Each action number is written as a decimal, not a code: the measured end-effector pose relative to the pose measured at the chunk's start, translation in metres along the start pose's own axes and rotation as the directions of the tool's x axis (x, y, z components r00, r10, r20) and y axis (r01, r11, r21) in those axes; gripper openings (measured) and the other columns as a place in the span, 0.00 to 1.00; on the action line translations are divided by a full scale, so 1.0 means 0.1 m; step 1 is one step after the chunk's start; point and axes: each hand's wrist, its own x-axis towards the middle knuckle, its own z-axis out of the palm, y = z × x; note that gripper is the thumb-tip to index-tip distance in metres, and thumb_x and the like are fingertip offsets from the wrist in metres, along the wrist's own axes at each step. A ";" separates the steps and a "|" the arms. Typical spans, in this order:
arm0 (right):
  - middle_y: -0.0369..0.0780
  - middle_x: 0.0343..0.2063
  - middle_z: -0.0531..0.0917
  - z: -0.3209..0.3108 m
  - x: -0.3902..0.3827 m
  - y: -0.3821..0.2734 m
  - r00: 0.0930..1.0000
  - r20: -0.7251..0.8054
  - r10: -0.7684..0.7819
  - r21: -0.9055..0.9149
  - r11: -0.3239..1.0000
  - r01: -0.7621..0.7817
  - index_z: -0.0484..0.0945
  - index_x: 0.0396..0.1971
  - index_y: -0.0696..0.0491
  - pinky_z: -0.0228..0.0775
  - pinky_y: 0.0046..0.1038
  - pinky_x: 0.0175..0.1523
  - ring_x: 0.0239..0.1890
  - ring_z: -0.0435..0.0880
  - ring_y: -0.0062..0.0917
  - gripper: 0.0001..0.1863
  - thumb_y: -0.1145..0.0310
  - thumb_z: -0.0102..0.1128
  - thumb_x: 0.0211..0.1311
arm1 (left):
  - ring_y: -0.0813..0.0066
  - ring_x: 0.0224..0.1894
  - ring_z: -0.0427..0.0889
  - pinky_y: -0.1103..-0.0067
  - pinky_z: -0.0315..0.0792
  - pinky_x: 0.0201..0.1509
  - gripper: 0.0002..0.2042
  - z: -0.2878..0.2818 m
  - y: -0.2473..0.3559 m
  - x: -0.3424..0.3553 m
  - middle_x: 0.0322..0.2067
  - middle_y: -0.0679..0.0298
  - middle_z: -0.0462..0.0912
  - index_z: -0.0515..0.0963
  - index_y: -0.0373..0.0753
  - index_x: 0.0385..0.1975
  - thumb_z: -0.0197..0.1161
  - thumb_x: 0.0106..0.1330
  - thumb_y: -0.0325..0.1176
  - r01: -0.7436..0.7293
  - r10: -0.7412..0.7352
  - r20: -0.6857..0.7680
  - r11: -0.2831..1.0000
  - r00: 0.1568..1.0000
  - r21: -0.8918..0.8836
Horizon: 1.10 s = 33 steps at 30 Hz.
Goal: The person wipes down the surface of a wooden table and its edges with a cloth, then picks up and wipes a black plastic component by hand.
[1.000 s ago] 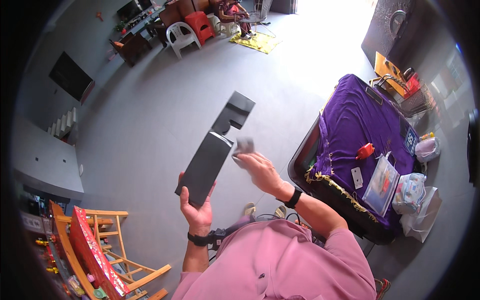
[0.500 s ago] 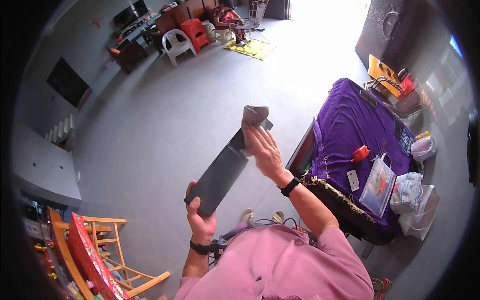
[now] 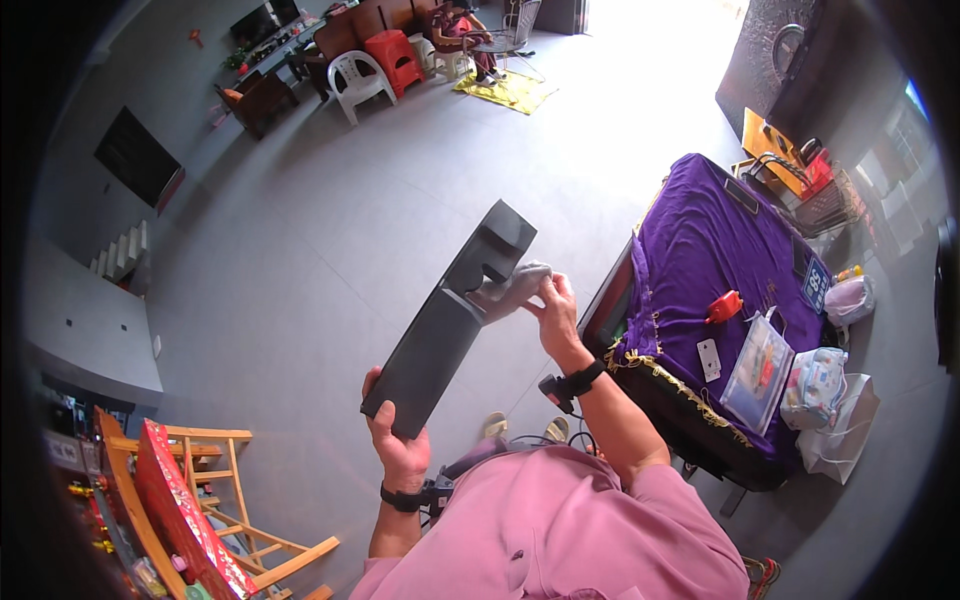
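My left hand (image 3: pixel 402 450) grips the lower end of a long dark grey box (image 3: pixel 425 360), thumb on its front face. The box is held in the air, tilted so its far end points up and right. Near that far end it has a curved notch. My right hand (image 3: pixel 556 308) pinches a crumpled grey cloth (image 3: pixel 512 290) between thumb and fingers. That cloth trails beside the notch, at the right edge of the box; whether it touches there I cannot tell. Both wrists wear black straps.
To the right, a table with a purple cloth (image 3: pixel 690 240) bears a red object (image 3: pixel 724 306), a playing card (image 3: pixel 708 360), a clear pouch (image 3: pixel 757 370) and bags. Wooden chair frames (image 3: pixel 240 500) lie at lower left. Farther off are a white chair (image 3: pixel 358 85), red stools (image 3: pixel 395 62) and a seated person (image 3: pixel 465 35).
My right hand has drawn the cloth down off the far end of the box, uncovering that end and its notch. From flat, its fingers have gone to a pinch. My left hand keeps its grip.
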 end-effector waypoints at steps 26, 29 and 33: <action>0.42 0.50 0.82 0.67 -0.40 -0.37 0.781 0.385 -0.492 -0.621 0.487 0.614 0.77 0.52 0.54 0.76 0.28 0.54 0.51 0.81 0.29 0.18 0.78 0.66 0.63 | 0.60 0.61 0.78 0.62 0.78 0.64 0.45 0.18 -0.11 -0.02 0.63 0.51 0.71 0.52 0.37 0.76 0.63 0.54 0.30 0.399 -0.470 0.263 0.873 0.842 0.281; 0.47 0.58 0.78 0.70 -0.56 -0.38 0.728 0.554 -0.404 -0.582 0.438 0.685 0.79 0.51 0.56 0.70 0.38 0.65 0.62 0.76 0.44 0.20 0.80 0.68 0.57 | 0.59 0.61 0.78 0.58 0.79 0.61 0.45 0.18 -0.15 0.06 0.64 0.50 0.70 0.50 0.40 0.77 0.61 0.56 0.32 0.341 -0.427 0.322 0.894 0.845 0.291; 0.47 0.55 0.81 0.70 -0.89 -0.28 0.564 0.734 -0.377 -0.474 0.309 0.824 0.79 0.49 0.57 0.69 0.41 0.67 0.65 0.76 0.45 0.18 0.80 0.67 0.57 | 0.62 0.63 0.76 0.65 0.77 0.63 0.40 0.09 -0.17 0.17 0.65 0.55 0.70 0.50 0.39 0.77 0.56 0.62 0.35 0.307 -0.391 0.319 0.908 0.863 0.285</action>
